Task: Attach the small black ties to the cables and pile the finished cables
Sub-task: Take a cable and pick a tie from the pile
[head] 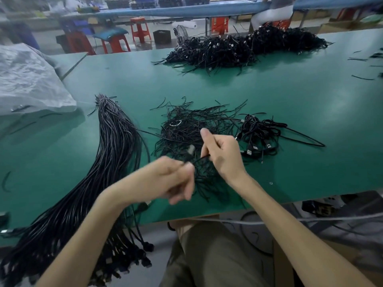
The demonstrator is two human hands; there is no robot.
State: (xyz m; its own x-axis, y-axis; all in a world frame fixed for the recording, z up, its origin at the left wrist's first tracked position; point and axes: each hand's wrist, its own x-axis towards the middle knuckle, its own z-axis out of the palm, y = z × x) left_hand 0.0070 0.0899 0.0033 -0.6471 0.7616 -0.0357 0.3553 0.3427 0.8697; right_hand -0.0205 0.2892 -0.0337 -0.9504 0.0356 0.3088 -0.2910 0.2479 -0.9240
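I take the loose heap of small black ties [186, 129] in the middle of the green table [290, 96] as my reference. Both hands sit at its near edge, partly over it. The right hand [223, 154] has its lower fingers curled in and pinches a thin black strand [204, 157] against the thumb, while the index finger [205, 131] sticks up and out over the heap. The left hand [174, 179] is smeared by motion; its fingers are curled tight, and the strand's near end runs into its fingertips, so it looks pinched there too. I cannot tell whether that strand is a tie or a cable. A blurred grey plug [190, 150] shows just above the left hand's fingertips. Left of the heap lies a long bundle of straight black cables [116, 141], its near end hanging over the table edge. Just right of the heap, touching its fringe, sits a small pile of coiled cables [259, 135] with plugs showing. Well beyond the heap, along the far edge, is a much bigger pile of coiled cables [248, 46]. Far to the left of the heap lies a crumpled grey plastic sheet [27, 79].
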